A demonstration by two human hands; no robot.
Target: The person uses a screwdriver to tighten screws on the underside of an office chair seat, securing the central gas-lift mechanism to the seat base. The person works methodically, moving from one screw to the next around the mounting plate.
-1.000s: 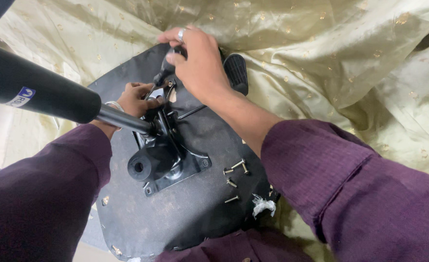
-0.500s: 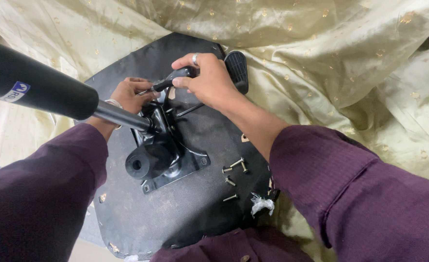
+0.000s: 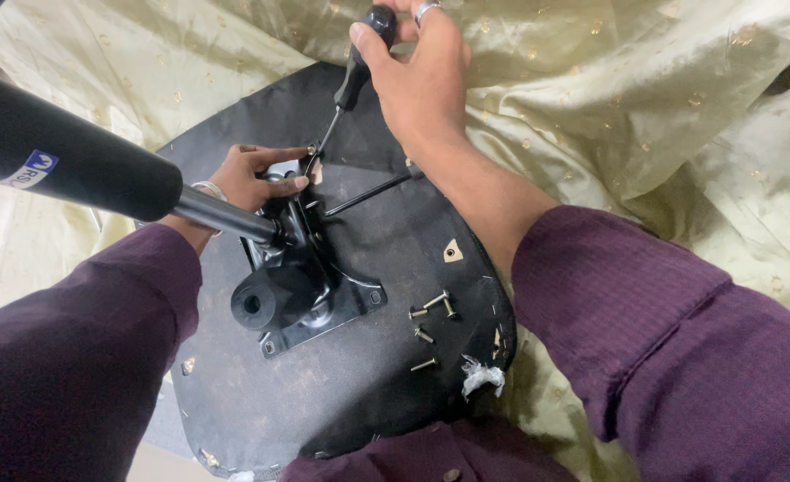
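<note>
the right hand (image 3: 422, 80) is cut by the top edge, so the screwdriver (image 3: 355, 76) handle's end is partly hidden in its grip. the screwdriver tip disappears behind the left hand (image 3: 252, 178) fingers at the metal bracket (image 3: 310, 299). the black cylinder (image 3: 65, 156) runs off the left edge. the seat underside (image 3: 341, 393) is partly covered by sleeves.

Soft, even daylight fills the scene, brightest on the glossy gold cloth (image 3: 609, 107), whose folds carry pale sheen but no harsh glare. The black seat base (image 3: 341, 393) stays dark with faint shadows. The near cylinder (image 3: 65, 161) and sleeves blur slightly; wide-angle stretch shows at the edges.
</note>
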